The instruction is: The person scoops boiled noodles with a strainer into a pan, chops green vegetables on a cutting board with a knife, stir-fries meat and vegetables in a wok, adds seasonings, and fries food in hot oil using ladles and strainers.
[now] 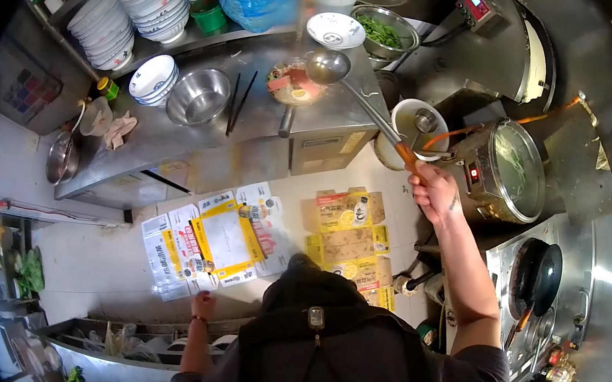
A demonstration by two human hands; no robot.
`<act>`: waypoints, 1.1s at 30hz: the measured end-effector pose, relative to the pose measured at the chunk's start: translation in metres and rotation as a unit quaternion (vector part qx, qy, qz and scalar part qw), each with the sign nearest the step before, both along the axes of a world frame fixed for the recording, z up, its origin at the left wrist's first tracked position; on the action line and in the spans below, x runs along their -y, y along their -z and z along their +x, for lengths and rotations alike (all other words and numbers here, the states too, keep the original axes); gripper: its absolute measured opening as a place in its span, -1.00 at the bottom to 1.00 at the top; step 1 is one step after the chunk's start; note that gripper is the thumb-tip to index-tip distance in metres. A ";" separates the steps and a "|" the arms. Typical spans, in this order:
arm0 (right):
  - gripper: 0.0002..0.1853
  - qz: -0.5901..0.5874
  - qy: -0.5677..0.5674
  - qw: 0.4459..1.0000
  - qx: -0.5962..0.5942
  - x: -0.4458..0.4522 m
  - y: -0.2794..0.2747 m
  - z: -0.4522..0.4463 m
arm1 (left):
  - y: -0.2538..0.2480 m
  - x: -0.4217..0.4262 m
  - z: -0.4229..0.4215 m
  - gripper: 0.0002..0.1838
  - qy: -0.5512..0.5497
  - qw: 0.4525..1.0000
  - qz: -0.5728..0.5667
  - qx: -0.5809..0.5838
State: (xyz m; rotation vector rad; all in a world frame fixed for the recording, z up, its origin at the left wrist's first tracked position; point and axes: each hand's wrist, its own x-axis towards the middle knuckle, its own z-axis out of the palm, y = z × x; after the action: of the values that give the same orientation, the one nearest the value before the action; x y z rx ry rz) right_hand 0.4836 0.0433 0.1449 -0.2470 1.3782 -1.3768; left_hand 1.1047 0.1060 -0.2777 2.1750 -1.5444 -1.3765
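Note:
My right hand point(435, 193) is closed round the wooden grip of a long ladle point(371, 109). The ladle's metal bowl hangs over the steel counter, at the right edge of a round vessel of food point(288, 90) with red pieces and what looks like egg. A short grey handle point(286, 123) sticks out from that vessel toward me. Steam or blur hides part of the food. Low on my left side, my left hand point(203, 305) hangs with curled fingers above the floor, nothing visible in it, near flattened cartons point(226, 236).
Black chopsticks point(241, 104), a steel basin point(199, 97) and stacked bowls point(154, 80) stand on the counter point(252, 134). Behind are a white bowl point(335, 31) and a basin of greens point(381, 32). At right are a white bucket point(421, 121), a cooking pot point(515, 172) and a wok point(538, 276).

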 end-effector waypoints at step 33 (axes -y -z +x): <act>-0.55 -0.194 0.069 0.849 0.487 -0.060 0.047 -0.014 | -0.158 0.176 -0.225 -0.73 0.105 0.947 -0.058 -0.298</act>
State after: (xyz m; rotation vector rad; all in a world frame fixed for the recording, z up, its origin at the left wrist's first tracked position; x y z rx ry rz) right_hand 0.4699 0.1036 0.0982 0.2845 0.2660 -1.5569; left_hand 0.8792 -0.0702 -0.1200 1.3614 -1.5769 -1.7379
